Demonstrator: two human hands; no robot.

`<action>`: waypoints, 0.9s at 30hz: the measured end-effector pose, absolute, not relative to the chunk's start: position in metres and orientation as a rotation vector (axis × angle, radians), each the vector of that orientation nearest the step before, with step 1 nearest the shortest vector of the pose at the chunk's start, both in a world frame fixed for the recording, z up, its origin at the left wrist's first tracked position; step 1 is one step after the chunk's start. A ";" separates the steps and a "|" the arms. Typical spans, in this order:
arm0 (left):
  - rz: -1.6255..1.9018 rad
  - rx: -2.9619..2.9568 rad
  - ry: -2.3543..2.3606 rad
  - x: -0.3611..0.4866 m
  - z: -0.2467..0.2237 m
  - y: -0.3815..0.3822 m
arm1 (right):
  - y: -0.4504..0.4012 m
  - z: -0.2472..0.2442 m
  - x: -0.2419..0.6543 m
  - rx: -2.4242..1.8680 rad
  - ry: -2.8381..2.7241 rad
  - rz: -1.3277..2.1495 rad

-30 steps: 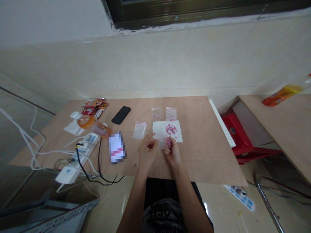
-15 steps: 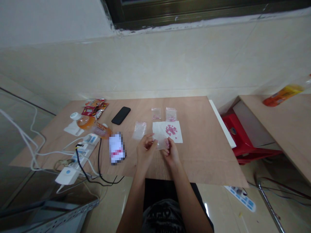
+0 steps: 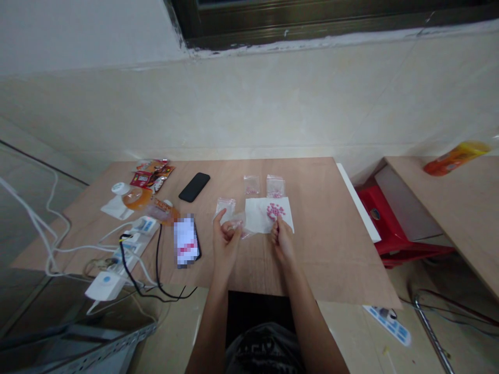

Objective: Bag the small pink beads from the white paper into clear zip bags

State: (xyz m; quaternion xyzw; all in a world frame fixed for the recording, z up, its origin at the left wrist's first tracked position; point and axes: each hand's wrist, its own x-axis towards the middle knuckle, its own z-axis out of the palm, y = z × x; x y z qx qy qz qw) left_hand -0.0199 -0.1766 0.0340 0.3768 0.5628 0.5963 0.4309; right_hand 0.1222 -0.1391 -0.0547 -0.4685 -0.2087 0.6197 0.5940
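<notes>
My left hand (image 3: 225, 241) pinches a small clear plastic bag (image 3: 245, 233) between thumb and fingers, left of the white paper. Several small pink beads (image 3: 275, 209) lie in a loose pile on the white sheet of paper (image 3: 255, 215). My right hand (image 3: 284, 243) has its fingertips pressed together at the near edge of that pile; whatever they hold is too small to make out. Another clear bag (image 3: 226, 205) lies flat just beyond my left fingers. Behind the paper are two zip bags, the left one (image 3: 251, 184) and the right one (image 3: 276, 186), with pink beads inside.
A black phone (image 3: 194, 187), a lit phone (image 3: 186, 240), an orange drink bottle (image 3: 148, 201) and red snack packets (image 3: 150, 175) occupy the table's left. A power strip (image 3: 122, 254) with tangled cables sits at the left edge. A red stool (image 3: 385, 221) stands right.
My left hand has drawn the clear bag left, off the paper. My right hand has let go of the bag and moved right and up to the pink beads.
</notes>
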 end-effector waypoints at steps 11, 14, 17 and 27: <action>1.520 0.841 1.515 -0.043 0.017 -0.174 | -0.073 -0.048 0.163 -1.713 -1.994 0.635; 1.595 0.789 1.501 -0.045 0.017 -0.174 | -0.067 -0.047 0.161 -1.860 -2.237 0.451; 1.693 0.751 1.532 -0.049 0.017 -0.173 | -0.066 -0.046 0.159 -1.904 -2.350 0.385; 1.613 0.822 1.687 -0.077 -0.020 -0.148 | -0.070 -0.051 0.159 -1.898 -2.385 0.354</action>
